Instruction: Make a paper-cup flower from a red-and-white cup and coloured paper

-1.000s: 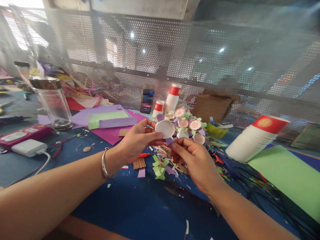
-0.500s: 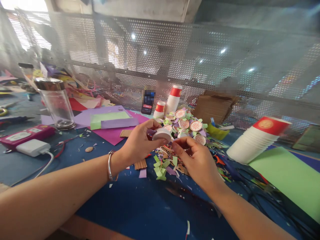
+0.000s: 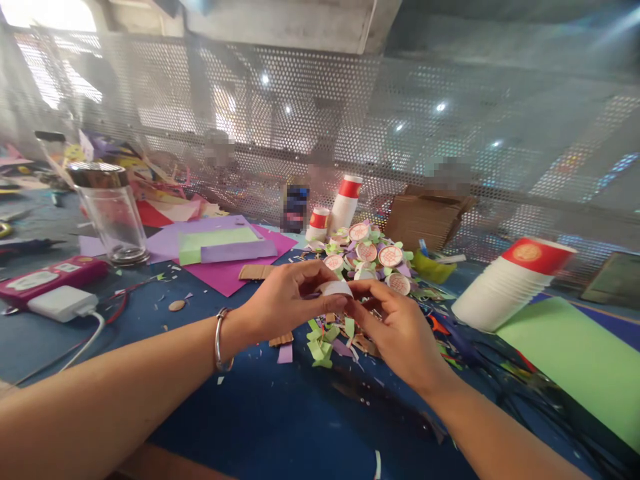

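Note:
Between my hands, above the blue table, is a small white paper cup bottom with a short curved rim. My left hand is closed on it, thumb in front and fingers behind. The fingertips of my right hand pinch its right edge; whether they also hold some smaller scrap is hidden. Just beyond lies a heap of cut cup bottoms with red patterned faces and green and purple paper bits. Light green and purple paper scraps lie below my hands.
Stacked white cups with red rims lean at the right beside green paper. More cups and a phone stand behind. A glass jar, a purple power strip and coloured sheets occupy the left. Dark cables run at right.
My right hand has moved left and in, so its fingertips now meet the cup bottom's edge. The cup bottom has turned, showing its curved side more. My left hand keeps hold.

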The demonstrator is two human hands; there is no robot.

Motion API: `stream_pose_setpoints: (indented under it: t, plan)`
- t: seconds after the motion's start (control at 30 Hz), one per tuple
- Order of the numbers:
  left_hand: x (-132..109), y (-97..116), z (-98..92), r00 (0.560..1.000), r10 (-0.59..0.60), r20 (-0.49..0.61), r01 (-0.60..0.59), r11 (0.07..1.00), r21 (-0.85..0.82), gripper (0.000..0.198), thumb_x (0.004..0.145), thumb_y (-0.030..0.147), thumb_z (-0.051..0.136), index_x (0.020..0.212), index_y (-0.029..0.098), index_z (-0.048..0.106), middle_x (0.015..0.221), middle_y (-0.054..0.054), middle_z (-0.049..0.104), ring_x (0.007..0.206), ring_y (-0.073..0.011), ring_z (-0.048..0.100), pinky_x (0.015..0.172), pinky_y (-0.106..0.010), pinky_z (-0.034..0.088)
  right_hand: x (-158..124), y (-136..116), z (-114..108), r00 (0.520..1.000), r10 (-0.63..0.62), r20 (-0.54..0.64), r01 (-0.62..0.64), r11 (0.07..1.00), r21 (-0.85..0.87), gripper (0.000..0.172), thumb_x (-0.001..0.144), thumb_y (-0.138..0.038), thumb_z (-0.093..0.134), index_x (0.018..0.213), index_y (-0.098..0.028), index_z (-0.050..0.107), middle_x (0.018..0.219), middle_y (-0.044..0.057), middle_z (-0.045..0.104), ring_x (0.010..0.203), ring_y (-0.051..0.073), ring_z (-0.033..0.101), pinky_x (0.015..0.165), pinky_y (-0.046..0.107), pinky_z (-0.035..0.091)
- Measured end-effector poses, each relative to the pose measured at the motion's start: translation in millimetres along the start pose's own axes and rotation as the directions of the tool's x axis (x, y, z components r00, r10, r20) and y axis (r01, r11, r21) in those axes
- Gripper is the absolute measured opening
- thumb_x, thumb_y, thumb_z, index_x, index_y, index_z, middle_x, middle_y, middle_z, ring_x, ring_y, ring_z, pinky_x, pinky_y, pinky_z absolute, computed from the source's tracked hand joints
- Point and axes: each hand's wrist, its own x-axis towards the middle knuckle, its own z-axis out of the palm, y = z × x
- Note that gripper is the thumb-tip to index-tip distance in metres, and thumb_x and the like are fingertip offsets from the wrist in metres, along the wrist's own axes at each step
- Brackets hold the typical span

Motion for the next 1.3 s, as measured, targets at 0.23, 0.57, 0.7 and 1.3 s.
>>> stream_pose_setpoints:
  t: [0.23, 0.57, 0.7, 1.3]
  plan:
    - [3.8, -2.1, -1.9, 0.998, -0.057, 0.013, 0.058, 0.993, -0.101, 0.027, 0.086, 0.04, 0.069, 0.084, 0.014, 0.064, 0.073, -0.001, 0.063, 0.064, -0.009, 0.055, 0.057, -0.023, 0.041, 3.5, 3.1, -3.0, 0.99, 0.083, 0.118, -0.113, 0.954, 0.279, 0.02, 0.083, -0.039, 0.076, 0.096, -0.024, 0.074, 0.083, 0.0, 0.071, 0.073, 0.013, 0.062, 0.065, 0.026, 0.048]
    - [4.4, -0.1, -2.4, 0.976, -0.163, 0.146, 0.203, 0.925, -0.322, 0.053, 0.07, 0.018, 0.082, 0.112, 0.016, 0.05, 0.081, -0.001, 0.069, 0.073, -0.0129, 0.065, 0.068, -0.027, 0.051, 10.4, 19.1, -9.9, 0.921, 0.329, 0.21, -0.39, 0.759, 0.521, 0.021, 0.081, -0.041, 0.079, 0.092, -0.024, 0.073, 0.078, -0.002, 0.07, 0.07, 0.012, 0.064, 0.074, 0.027, 0.054]
    - [5.3, -1.8, 0.1, 0.987, -0.144, 0.072, 0.158, 0.949, -0.272, 0.054, 0.072, 0.02, 0.081, 0.115, 0.017, 0.049, 0.078, 0.0, 0.068, 0.068, -0.0117, 0.063, 0.066, -0.026, 0.05, 12.4, 16.2, -11.4, 0.917, 0.323, 0.235, -0.399, 0.708, 0.583, 0.024, 0.077, -0.04, 0.083, 0.087, -0.02, 0.075, 0.084, 0.002, 0.073, 0.075, 0.012, 0.066, 0.07, 0.023, 0.053]
    - [4.8, 1.4, -3.5, 0.917, -0.395, 0.056, 0.389, 0.854, -0.345, 0.033, 0.082, 0.009, 0.069, 0.11, 0.016, 0.053, 0.074, -0.001, 0.068, 0.067, -0.0149, 0.071, 0.063, -0.026, 0.058, 11.5, 11.8, -8.8, 0.886, 0.359, 0.293, -0.457, 0.781, 0.426, 0.041, 0.073, -0.055, 0.079, 0.088, -0.017, 0.076, 0.077, 0.004, 0.072, 0.062, 0.012, 0.059, 0.059, 0.025, 0.047]
